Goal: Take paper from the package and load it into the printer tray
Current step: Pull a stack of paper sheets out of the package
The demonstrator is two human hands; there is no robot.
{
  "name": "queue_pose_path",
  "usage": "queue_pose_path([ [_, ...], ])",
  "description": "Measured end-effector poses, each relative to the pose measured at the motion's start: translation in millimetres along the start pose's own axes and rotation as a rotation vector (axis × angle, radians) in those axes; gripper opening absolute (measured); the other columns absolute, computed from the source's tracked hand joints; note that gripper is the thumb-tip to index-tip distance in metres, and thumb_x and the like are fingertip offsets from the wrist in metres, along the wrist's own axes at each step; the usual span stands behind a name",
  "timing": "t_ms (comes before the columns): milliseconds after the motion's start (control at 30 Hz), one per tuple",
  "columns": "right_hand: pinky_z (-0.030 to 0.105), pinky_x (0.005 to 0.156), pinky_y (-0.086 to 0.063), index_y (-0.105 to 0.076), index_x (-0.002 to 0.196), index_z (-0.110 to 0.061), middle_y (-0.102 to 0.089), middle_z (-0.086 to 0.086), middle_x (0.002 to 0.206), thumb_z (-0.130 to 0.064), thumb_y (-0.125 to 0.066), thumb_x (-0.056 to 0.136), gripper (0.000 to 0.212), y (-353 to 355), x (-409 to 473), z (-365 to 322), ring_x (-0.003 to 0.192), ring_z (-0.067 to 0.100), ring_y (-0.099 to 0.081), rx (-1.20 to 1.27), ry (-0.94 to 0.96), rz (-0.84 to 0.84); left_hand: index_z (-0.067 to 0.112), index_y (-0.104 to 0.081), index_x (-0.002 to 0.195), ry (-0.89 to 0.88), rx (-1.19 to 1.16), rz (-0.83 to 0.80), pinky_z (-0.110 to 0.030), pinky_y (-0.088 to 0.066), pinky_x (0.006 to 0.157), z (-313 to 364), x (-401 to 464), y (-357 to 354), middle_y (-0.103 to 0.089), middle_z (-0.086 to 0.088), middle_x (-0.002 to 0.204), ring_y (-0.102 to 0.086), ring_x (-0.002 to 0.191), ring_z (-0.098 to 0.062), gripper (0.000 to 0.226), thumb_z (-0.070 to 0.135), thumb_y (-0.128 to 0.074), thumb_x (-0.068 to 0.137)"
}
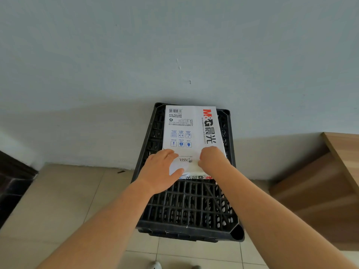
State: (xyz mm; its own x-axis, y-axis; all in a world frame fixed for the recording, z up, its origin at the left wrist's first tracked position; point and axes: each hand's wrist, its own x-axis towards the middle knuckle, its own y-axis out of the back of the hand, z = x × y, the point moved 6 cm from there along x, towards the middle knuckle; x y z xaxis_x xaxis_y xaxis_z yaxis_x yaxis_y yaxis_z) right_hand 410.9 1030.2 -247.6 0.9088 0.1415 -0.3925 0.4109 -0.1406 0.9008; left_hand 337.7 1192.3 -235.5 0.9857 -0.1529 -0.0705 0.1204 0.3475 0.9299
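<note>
Against a pale wall, on a black crate (186,206) standing on the tiled floor, lies the package (191,131), likely heavy with a thin, tearable wrapper: left hand (162,169) presses flat, fingers spread; right hand (211,160) pinches its near flap.

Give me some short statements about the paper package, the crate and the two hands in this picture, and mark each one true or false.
1. The paper package lies on top of a black plastic crate. True.
2. Both hands are on the near end of the package. True: the left hand and the right hand are both there.
3. The package lies on the tiled floor. False: it lies on the crate, which stands on the floor.
4. The crate stands in the middle of the room. False: its far end is at the wall.
5. The left hand is lifted away from the package. False: it rests on it, with the thumb at the near edge.
</note>
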Motion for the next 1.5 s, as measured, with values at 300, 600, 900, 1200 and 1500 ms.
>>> queue_pose_path([
  [300,0.026,0.049,-0.038,-0.046,0.063,-0.012,-0.049,0.003,0.065,-0.011,-0.051,0.084,0.022,1.2,-5.9,-4.8,0.054,0.017,-0.046,0.026,0.033,-0.043,0.026,-0.036,0.143,0.009,0.016,0.004,-0.038,-0.019,0.118,-0.8,-4.7,2.6,-0.033,0.006,0.151,-0.027,0.140,-0.013,0.061,0.057,-0.041,0.091],
  [600,0.040,0.082,-0.053,-0.063,0.100,-0.006,-0.059,0.008,0.098,-0.019,-0.050,0.090,0.021,1.5,-47.3,-4.9,0.091,0.026,-0.059,0.014,0.323,0.039,0.021,-0.041,0.141,-0.010,0.018,0.024,-0.039,-0.026,0.115,7.3,-1.6,3.1,-0.039,0.004,0.146,-0.033,0.136,-0.013,0.061,0.055,-0.044,0.091],
  [900,0.036,0.070,-0.043,-0.067,0.084,-0.006,-0.063,0.008,0.084,-0.018,-0.053,0.084,0.018,-25.9,-85.9,-2.8,0.079,0.026,-0.056,-0.115,0.562,0.245,0.018,-0.044,0.139,-0.034,0.029,0.050,-0.037,-0.025,0.113,21.4,-4.4,2.5,-0.043,0.004,0.142,-0.037,0.132,-0.014,0.057,0.050,-0.048,0.091],
  [1200,0.037,0.068,-0.055,-0.067,0.072,-0.016,-0.063,-0.001,0.070,-0.027,-0.068,0.074,0.011,-65.8,-104.8,12.1,0.067,0.019,-0.058,-0.214,0.576,0.295,0.020,-0.043,0.139,-0.068,0.072,0.048,-0.037,-0.023,0.114,24.4,-2.8,-9.5,-0.041,0.004,0.144,-0.033,0.135,-0.015,0.058,0.053,-0.046,0.091],
  [1500,0.035,0.078,-0.052,-0.065,0.088,-0.017,-0.063,-0.002,0.082,-0.026,-0.052,0.086,0.016,-43.1,-113.1,28.4,0.077,0.018,-0.056,-0.040,0.680,0.353,0.020,-0.031,0.146,-0.076,0.198,0.035,-0.045,-0.006,0.120,35.9,0.2,-34.5,-0.017,-0.006,0.160,-0.006,0.148,-0.026,0.072,0.061,-0.045,0.088],
])
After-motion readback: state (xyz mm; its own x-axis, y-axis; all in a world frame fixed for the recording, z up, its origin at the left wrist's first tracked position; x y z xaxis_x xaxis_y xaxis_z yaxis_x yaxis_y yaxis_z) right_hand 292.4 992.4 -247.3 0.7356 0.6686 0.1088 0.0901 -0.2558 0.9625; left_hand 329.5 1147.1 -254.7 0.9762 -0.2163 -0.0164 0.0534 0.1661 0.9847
